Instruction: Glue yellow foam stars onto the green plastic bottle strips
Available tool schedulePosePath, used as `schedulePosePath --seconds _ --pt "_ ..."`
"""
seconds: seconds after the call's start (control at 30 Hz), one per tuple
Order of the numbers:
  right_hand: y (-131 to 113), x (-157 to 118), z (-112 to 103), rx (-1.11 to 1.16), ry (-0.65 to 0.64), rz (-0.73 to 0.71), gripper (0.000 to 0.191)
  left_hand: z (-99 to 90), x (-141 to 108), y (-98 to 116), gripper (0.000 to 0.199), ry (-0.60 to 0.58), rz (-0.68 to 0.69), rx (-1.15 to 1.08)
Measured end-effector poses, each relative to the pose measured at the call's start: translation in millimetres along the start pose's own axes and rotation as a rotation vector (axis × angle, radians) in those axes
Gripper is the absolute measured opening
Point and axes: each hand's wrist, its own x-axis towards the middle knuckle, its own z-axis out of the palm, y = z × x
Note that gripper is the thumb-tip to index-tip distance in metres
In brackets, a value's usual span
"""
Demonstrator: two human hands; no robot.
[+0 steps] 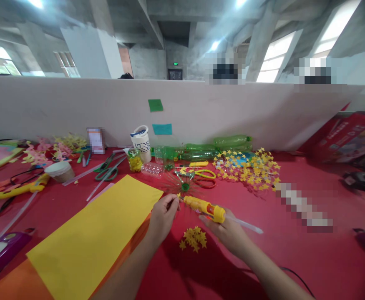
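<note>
My left hand (164,214) pinches a small yellow star (179,195) between thumb and fingers. Wrapped round the handle of a yellow hot glue gun (202,207) is my right hand (221,229); the gun's nozzle points left at the star, and a clear glue stick (245,223) sticks out of its back. Just beyond both hands stands a cut bottle piece with a green centre (185,186) and thin strips spread outward. A small pile of yellow stars (194,238) lies on the red table between my forearms.
Yellow paper (97,233) lies at the left over orange sheets. Behind are scissors (205,178), green bottles (232,143), a white cup (141,143) and a star-covered piece (254,171). A paper cup (59,171) and another glue gun (26,187) are at the left.
</note>
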Motion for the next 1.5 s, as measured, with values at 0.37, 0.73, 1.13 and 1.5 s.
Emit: schedulePosePath --seconds 0.37,0.73,1.13,1.5 --pt "4.7 0.6 1.2 0.01 -0.007 0.011 0.028 -0.2 0.0 -0.1 0.023 -0.012 0.005 0.019" --pt "2.2 -0.9 0.3 0.022 -0.001 0.024 0.027 0.1 0.0 -0.1 0.022 0.007 0.001 0.005" --pt "3.4 1.3 -10.6 -0.128 0.102 -0.085 0.021 -3.3 -2.2 1.4 0.021 0.047 0.183 0.197" --pt "46.9 11.1 -68.6 -0.673 -0.203 0.027 0.029 -1.2 1.4 3.9 0.023 -0.021 -0.083 -0.098"
